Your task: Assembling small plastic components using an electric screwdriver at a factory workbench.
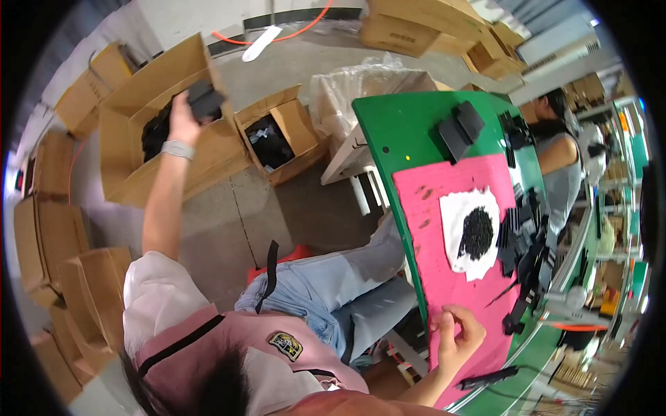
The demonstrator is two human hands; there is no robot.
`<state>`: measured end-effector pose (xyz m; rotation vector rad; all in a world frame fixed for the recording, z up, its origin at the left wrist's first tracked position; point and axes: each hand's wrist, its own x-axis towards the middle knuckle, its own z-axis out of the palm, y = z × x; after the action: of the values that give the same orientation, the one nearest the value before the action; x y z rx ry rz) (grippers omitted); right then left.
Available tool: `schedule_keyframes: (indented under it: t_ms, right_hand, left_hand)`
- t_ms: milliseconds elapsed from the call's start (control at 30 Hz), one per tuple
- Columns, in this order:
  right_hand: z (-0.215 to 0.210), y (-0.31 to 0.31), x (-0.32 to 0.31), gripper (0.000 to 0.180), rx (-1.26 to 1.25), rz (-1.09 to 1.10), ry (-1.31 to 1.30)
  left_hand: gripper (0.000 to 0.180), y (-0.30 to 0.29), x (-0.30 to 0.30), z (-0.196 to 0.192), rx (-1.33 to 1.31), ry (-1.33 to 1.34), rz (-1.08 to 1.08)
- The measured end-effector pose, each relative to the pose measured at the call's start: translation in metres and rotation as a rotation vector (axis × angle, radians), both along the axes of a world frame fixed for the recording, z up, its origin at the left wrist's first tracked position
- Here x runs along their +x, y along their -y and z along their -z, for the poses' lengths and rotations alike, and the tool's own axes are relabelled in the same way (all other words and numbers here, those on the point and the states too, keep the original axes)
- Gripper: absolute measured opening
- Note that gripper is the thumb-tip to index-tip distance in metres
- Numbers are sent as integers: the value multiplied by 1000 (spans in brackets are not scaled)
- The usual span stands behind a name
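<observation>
My left hand point(182, 123) reaches out to the left, closed on a dark grey, flat-sided plastic part point(205, 99). It holds the part over an open cardboard box point(121, 166) with black pieces point(157, 133) inside. My right hand point(459, 334) is above the near end of a pink mat point(423, 229), its fingers curled and thumb against the fingertips; whether anything small is pinched there I cannot make out. A white cloth point(451, 215) on the mat bears a heap of tiny black pieces point(477, 233). Another dark plastic part point(459, 132) stands on the green table point(388, 118).
Several black plastic parts point(531, 243) lie along the mat's far side. A black corded tool point(489, 377) rests near my right forearm. A smaller cardboard box point(298, 132) with black contents stands beside the large one. Across the table sits another person point(558, 156).
</observation>
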<state>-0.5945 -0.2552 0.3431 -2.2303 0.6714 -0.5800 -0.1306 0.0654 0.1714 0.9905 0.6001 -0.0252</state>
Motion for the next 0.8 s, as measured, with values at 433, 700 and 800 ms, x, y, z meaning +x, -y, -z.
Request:
schedule_keyframes:
  t_ms: [433,700,800]
  right_hand:
    - [22,76,16,10,-476,130,1]
    - [19,264,44,48,-1119,945,-188]
    - [23,310,20,70,-525,1036,-578]
  left_hand:
    - [52,-124,19,154,224,-46,134]
    - [14,74,-75,-17,106,565,555]
    - [11,116,-106,-52,38,656,679]
